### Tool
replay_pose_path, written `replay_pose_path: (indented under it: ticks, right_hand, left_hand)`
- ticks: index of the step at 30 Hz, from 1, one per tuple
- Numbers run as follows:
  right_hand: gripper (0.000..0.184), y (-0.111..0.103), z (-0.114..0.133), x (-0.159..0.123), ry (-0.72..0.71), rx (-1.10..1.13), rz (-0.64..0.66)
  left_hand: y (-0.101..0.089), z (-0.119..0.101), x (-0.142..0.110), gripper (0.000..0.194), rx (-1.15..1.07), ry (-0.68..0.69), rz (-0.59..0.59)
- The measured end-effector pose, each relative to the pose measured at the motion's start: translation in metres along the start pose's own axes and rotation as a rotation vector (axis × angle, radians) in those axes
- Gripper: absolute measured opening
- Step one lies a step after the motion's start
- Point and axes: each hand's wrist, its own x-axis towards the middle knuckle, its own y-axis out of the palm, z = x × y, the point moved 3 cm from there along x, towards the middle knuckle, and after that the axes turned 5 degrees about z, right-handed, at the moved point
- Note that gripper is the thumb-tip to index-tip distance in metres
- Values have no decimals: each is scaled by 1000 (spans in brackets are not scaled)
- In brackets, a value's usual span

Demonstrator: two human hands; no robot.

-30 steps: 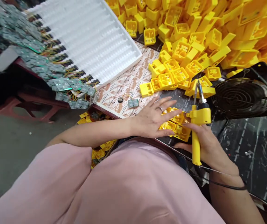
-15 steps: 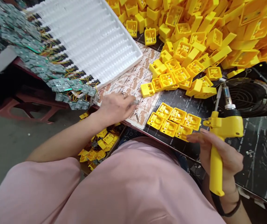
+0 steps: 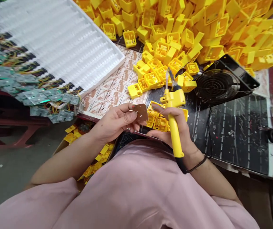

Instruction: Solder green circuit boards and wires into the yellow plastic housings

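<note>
My left hand (image 3: 116, 122) pinches a small brown circuit board (image 3: 141, 112) between thumb and fingers, just above the table's near edge. My right hand (image 3: 174, 132) is wrapped round the handle of a yellow soldering gun (image 3: 174, 109), whose tip points away from me. Its forefinger reaches towards the board. Behind both hands lies a small cluster of yellow plastic housings (image 3: 161, 122) on the black mat (image 3: 234, 127).
A big heap of yellow housings (image 3: 198, 28) fills the back of the table. A white ribbed tray (image 3: 62, 44) lies at the back left, beside a pile of green circuit boards with wires (image 3: 31, 92). A black fan (image 3: 216, 86) sits at right. A box of yellow parts (image 3: 95, 156) stands below the table edge.
My left hand picked the small board off the patterned paper and brought it back to the middle. My right hand moved the soldering gun left, close to the board.
</note>
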Motion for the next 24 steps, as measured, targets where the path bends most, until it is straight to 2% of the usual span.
replay_pose_path:
  ticks: [5, 10, 12, 14, 16, 18, 20, 22, 24]
  right_hand:
    - [44, 7, 8, 3, 5, 265, -37]
    - [43, 2, 19, 7, -44, 206, -100]
    - [46, -2, 22, 7, -49, 162, -128]
    - [50, -4, 24, 7, -54, 98, -146]
    - [53, -4, 27, 6, -63, 3, -141]
    - [52, 0, 31, 7, -75, -93, -104]
    - [52, 4, 34, 7, -92, -145, -59]
    - [51, 6, 36, 8, -113, -151, -59]
    - [52, 5, 37, 8, -98, -140, -97]
  left_hand:
    - [2, 10, -2, 56, 90, -17, 79]
    - [-1, 15, -6, 61, 282, -45, 92]
    - [-5, 13, -9, 56, 388, -25, 93]
    - [-9, 7, -12, 43, 605, 86, 59]
    - [-8, -2, -15, 34, 889, 302, -29]
    - [-2, -7, -16, 49, 1049, 480, -71]
    - [5, -4, -12, 66, 996, 486, -3]
    - [12, 2, -6, 66, 846, 403, 84]
    - [15, 5, -1, 60, 724, 338, 110]
